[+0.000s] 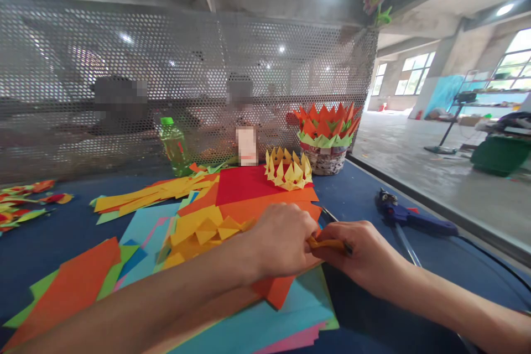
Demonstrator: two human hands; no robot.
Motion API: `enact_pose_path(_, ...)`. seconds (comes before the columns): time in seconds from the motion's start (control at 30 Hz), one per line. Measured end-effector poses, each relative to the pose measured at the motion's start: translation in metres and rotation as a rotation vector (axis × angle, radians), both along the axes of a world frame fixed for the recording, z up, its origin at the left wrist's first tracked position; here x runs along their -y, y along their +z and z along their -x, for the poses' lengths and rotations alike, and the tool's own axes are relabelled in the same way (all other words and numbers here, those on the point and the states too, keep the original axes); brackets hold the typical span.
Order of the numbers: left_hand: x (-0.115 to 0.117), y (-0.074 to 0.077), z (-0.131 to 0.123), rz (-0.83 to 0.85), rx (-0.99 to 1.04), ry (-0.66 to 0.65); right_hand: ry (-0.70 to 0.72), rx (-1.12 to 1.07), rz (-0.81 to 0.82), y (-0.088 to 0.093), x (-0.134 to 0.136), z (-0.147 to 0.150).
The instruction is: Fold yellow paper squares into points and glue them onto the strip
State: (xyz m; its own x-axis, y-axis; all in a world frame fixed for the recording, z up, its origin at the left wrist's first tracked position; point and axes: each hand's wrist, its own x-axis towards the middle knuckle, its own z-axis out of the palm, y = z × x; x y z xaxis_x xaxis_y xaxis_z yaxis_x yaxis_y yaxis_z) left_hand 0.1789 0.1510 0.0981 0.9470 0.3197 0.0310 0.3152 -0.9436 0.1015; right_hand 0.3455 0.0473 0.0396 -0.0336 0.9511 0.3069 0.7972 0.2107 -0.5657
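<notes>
Between my two hands is a narrow yellow-orange paper strip (326,243), folded or rolled. My left hand (284,240) is closed on its left end. The fingers of my right hand (352,243) pinch the other end; the fingertips are partly hidden. Yellow paper folded into points (218,228) runs out behind my left hand; whether it joins the strip I cannot tell. Beneath my hands lie orange paper sheets (280,290) and light blue sheets (298,304). Just beyond stands a ring of pale yellow folded paper points (289,171), resting on a red sheet (240,185).
A basket (327,157) with orange and green paper points stands at the back right. A blue glue gun (418,218) with a cord lies on the right. At the back are a green-capped bottle (174,146) and a perforated metal screen (199,44). Yellow strips (153,194) lie left.
</notes>
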Motion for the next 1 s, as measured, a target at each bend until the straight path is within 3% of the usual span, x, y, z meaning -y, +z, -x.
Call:
enact_pose_path(0.37, -0.015, 0.013, 0.006, 0.080, -0.041, 0.016, -0.079, -0.012, -0.016, -0.005, -0.007, -0.008)
enact_pose_path(0.53, -0.021, 0.010, 0.004, 0.089, -0.024, 0.032, -0.095, -0.006, -0.014, -0.002, -0.006, -0.006)
enact_pose_path(0.8, -0.013, 0.009, 0.003, -0.002, -0.048, 0.083, -0.108, -0.025, -0.008, -0.005, -0.003, -0.003)
enact_pose_path(1.0, -0.028, 0.009, 0.008, -0.073, -0.107, 0.110, -0.065, -0.037, -0.020, 0.001, -0.007, -0.009)
